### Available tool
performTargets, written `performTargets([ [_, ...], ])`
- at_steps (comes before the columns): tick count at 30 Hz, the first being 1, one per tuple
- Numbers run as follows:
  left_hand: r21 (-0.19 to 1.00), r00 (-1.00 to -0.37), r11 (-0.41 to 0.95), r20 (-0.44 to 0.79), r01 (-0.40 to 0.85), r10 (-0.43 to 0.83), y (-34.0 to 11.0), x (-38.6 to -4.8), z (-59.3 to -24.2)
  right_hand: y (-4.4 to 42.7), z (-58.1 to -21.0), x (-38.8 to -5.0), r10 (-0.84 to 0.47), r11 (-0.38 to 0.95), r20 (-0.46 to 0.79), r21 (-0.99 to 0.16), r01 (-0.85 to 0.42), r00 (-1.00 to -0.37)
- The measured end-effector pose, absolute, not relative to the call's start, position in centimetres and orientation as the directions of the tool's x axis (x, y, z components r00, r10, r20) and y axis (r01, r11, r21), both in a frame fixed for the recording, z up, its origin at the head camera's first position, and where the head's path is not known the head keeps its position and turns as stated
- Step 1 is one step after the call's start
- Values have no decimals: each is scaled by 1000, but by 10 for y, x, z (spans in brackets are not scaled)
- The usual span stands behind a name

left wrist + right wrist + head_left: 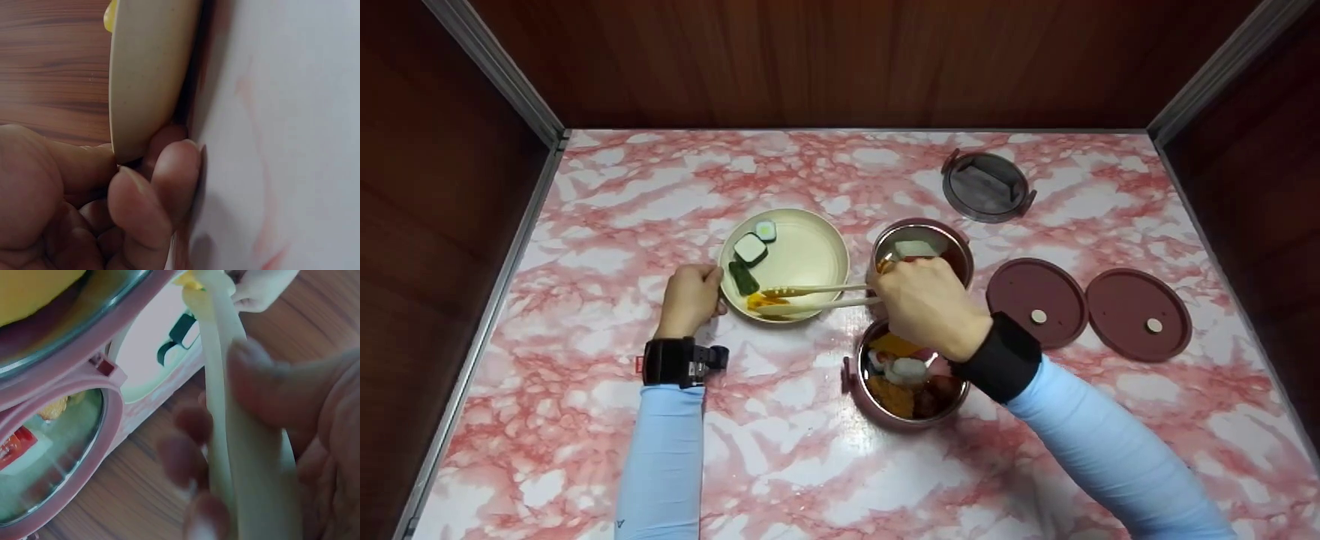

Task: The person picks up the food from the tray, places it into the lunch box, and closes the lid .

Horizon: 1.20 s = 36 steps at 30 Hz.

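My left hand (688,300) pinches the left rim of a cream plate (814,247) on the table, thumb above and fingers below in the left wrist view. My right hand (926,300) grips cream-coloured tongs (256,484) above the two pots. Their tips reach the plate's near edge, around a yellow food piece (757,301); whether they squeeze it I cannot tell. Beside it on the plate lie a dark green piece (744,278), a white-topped piece with a dark side (751,247) and a small sushi roll (765,230).
Right of the plate stand a near pot (885,418) of mixed food and a far pot (921,223), partly hidden by my right hand. Two burgundy lids (1020,289) (1125,300) lie farther right. A grey lid with clips (986,202) lies behind. Brown walls enclose the table.
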<state>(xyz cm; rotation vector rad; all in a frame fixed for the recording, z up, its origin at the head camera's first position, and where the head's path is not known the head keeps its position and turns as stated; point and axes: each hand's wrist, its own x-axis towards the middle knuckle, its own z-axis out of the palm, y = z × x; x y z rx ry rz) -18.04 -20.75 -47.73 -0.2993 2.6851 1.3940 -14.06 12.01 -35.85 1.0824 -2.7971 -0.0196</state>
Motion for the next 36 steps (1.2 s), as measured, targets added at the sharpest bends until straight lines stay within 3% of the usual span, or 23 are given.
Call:
performTargets([
  [8,794,-975,565,-187,-224,-123,-208,-180,-477,122,-359,-141,-593,804,176,93,-587,-785],
  [13,790,-974,570,-189,-224,-122,-208,-180,-476,132,-356,-145,-531,845,128,2,-535,-838],
  [20,793,-973,564,-197,-232,-124,-207,-180,-476,147,-347,-150,-484,859,169,-96,-503,-859],
  [24,790,-974,570,-190,-225,-122,-207,-180,-476,158,-336,-151,-440,879,132,-135,-456,-888],
  [29,792,-975,569,-188,-221,-116,-206,-181,-478,184,-312,-145,-378,901,135,-176,-397,-916],
  [36,795,-974,564,-192,-225,-118,-207,-180,-477,236,-287,-133,-259,948,172,-144,-284,-950],
])
